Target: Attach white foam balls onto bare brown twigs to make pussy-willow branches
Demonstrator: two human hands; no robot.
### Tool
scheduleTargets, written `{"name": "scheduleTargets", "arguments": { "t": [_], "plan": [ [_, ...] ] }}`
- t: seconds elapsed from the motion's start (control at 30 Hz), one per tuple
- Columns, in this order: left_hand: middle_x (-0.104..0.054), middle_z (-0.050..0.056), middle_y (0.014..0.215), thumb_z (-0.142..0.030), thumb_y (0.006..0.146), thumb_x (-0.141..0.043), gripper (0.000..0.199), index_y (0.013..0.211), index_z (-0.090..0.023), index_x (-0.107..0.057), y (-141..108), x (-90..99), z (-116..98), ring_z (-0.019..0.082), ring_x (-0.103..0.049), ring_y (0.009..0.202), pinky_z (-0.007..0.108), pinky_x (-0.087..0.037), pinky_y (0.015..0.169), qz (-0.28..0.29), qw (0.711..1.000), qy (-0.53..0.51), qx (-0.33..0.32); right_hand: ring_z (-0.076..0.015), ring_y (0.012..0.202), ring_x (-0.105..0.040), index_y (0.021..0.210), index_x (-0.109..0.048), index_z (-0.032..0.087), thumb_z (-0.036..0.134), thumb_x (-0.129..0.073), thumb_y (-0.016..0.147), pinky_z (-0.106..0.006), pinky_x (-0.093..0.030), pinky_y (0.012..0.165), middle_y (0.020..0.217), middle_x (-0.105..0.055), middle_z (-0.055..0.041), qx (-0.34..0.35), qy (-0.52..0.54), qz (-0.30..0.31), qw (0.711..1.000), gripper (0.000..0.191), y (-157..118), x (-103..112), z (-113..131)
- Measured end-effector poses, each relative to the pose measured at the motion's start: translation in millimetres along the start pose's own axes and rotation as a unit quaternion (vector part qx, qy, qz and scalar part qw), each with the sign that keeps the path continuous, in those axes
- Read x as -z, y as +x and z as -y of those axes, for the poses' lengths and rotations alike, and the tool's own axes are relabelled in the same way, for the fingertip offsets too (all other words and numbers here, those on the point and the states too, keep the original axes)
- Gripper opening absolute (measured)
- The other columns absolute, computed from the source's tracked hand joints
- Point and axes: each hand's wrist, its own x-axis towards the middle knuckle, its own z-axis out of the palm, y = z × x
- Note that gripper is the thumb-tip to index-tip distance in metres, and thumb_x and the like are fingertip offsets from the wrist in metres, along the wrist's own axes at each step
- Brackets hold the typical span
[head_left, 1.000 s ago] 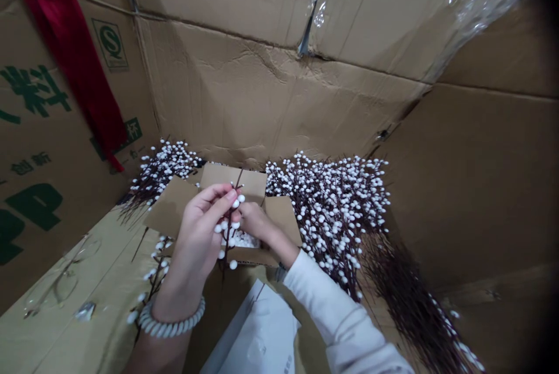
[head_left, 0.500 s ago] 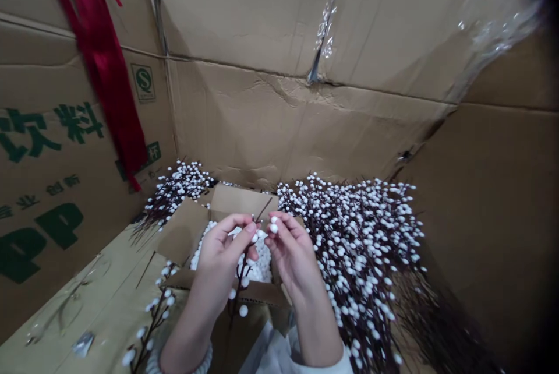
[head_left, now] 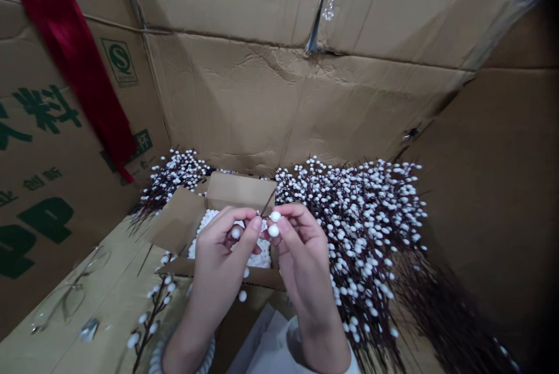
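My left hand (head_left: 220, 257) pinches a thin dark-brown berry stem (head_left: 269, 201) between thumb and forefinger. The stem's tip points up and to the right, and a few of its white berries show around my fingers and below the hand. My right hand (head_left: 303, 254) is closed at the fingertips on white berries (head_left: 274, 230), right beside the left fingertips. Whether these berries touch the stem cannot be made out. Just beyond both hands stands an open cardboard box (head_left: 242, 190) filled with loose white berries (head_left: 205, 225), partly hidden by my hands.
A big pile of white-berry branches (head_left: 362, 234) lies on the right, with bare dark stems (head_left: 449, 316) beside it. A smaller bunch (head_left: 177, 173) is at back left. One branch (head_left: 151, 318), glasses (head_left: 65, 298) and red ribbon (head_left: 82, 65) are on the left. Cardboard walls (head_left: 236, 100) enclose the surface.
My right hand has come closer to the left, bringing the white berries against the left fingertips by the stem. The camera view has shifted slightly.
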Motion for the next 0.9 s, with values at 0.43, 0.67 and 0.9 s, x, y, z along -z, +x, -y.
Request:
{"name": "scheduleTargets", "arguments": {
  "t": [0.43,0.67,0.9],
  "plan": [
    [-0.067,-0.003,0.075,-0.014,0.087,-0.061,0.007,0.085,-0.019,-0.065,-3.6,2.5,3.5,0.010,-0.065,0.066,0.019,-0.048,0.059,-0.052,0.949,0.237,-0.199,-0.0086,0.067,-0.065,0.084,-0.069,0.023,0.027,-0.072,0.081,-0.018,-0.056,0.062,0.076,-0.067,0.0028,0.048,-0.062,0.010,0.997,0.005,-0.1,2.3,-1.4],
    [-0.067,-0.002,0.075,-0.011,0.086,-0.061,0.008,0.085,-0.018,-0.065,-1.0,2.4,5.4,0.010,-0.064,0.066,0.018,-0.048,0.058,-0.048,0.943,0.244,-0.220,-0.0073,0.068,-0.068,0.083,-0.071,0.024,0.022,-0.072,0.082,-0.015,-0.056,0.062,0.076,-0.071,0.0037,0.053,-0.065,0.023,0.996,0.002,0.1,3.8,-1.7],
    [-0.066,-0.003,0.074,-0.011,0.086,-0.061,0.008,0.085,-0.018,-0.065,-1.1,2.0,5.7,0.009,-0.062,0.063,0.018,-0.047,0.058,-0.056,0.946,0.235,-0.215,-0.0049,0.067,-0.069,0.082,-0.073,0.026,0.017,-0.070,0.083,-0.011,-0.056,0.062,0.075,-0.074,0.0063,0.077,-0.056,0.015,0.995,0.010,-0.8,-1.0,-2.8]
  ]
}}
